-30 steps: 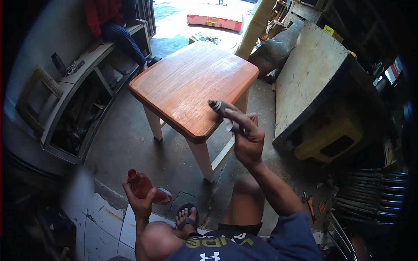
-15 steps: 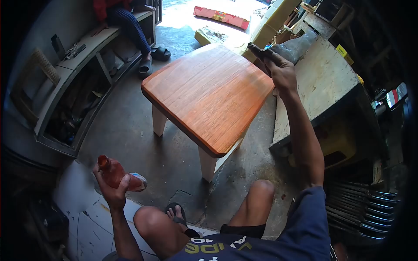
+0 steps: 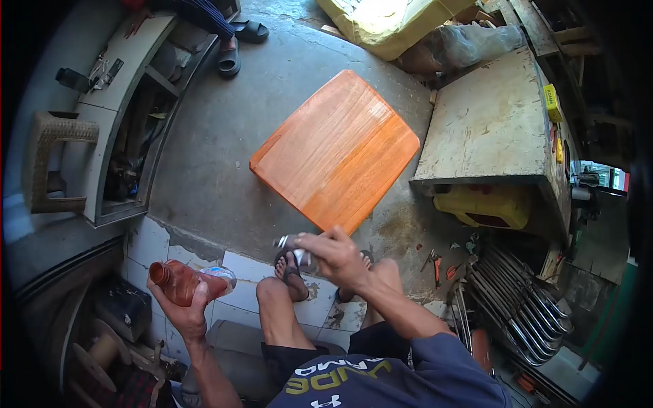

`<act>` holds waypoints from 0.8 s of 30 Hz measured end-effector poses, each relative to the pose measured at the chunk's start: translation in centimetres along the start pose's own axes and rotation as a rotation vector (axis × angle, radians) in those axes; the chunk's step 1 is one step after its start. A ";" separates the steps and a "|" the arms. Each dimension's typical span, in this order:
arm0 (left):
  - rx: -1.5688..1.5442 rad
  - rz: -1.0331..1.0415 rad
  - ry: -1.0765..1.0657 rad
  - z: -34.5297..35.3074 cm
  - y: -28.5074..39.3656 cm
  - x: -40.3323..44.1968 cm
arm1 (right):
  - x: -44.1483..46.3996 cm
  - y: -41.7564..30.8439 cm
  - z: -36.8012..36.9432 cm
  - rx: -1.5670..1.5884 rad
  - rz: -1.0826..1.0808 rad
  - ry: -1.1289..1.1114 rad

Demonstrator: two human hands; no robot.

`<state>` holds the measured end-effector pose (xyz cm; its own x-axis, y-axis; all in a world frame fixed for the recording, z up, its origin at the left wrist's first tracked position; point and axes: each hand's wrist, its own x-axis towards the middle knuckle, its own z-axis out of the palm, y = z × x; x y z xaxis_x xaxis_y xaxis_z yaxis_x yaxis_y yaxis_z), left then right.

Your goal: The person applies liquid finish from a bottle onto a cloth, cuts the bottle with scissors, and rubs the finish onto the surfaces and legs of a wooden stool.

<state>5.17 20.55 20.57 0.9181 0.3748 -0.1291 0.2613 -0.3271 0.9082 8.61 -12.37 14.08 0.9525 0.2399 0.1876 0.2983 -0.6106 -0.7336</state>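
Observation:
My left hand (image 3: 187,314) is wrapped round a reddish-brown plastic bottle (image 3: 182,280), tilted with its open mouth to the left, over the white floor tiles. My right hand (image 3: 340,258) grips a small dark and pale cylindrical tool (image 3: 297,249), its narrow tip pointing left; the fingers partly hide it. It is just in front of the near corner of a wooden tabletop (image 3: 340,146). That top is orange-brown, with a darker orange band along its right side and a shiny patch near the back right. Its legs are hidden from above.
A worn workbench (image 3: 483,126) stands on the right, with a yellow container (image 3: 483,205) beneath. Chromed metal tubes (image 3: 520,302) and pliers (image 3: 437,268) lie at the lower right. A low shelf unit (image 3: 126,75) lines the left, where another person's sandalled foot (image 3: 229,58) shows.
My right hand has come back from the tabletop's far right edge to its near corner with the tool. The view has tilted down. My left hand still holds the bottle.

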 end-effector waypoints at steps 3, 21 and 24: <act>0.019 -0.035 -0.062 -1.5 4.0 -0.5 | 5.9 5.1 -8.4 -0.104 0.444 0.275; 0.133 -0.087 -0.119 2.6 16.9 -6.0 | 3.6 16.9 -13.8 -0.160 0.566 0.456; 0.166 -0.108 -0.166 3.7 18.1 -6.9 | 3.1 19.2 -12.5 -0.073 0.640 0.504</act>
<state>4.67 8.86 36.41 0.9151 0.2723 -0.2974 0.3929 -0.4363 0.8095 18.06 -32.75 8.77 0.8481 -0.5289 0.0307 -0.3257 -0.5662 -0.7572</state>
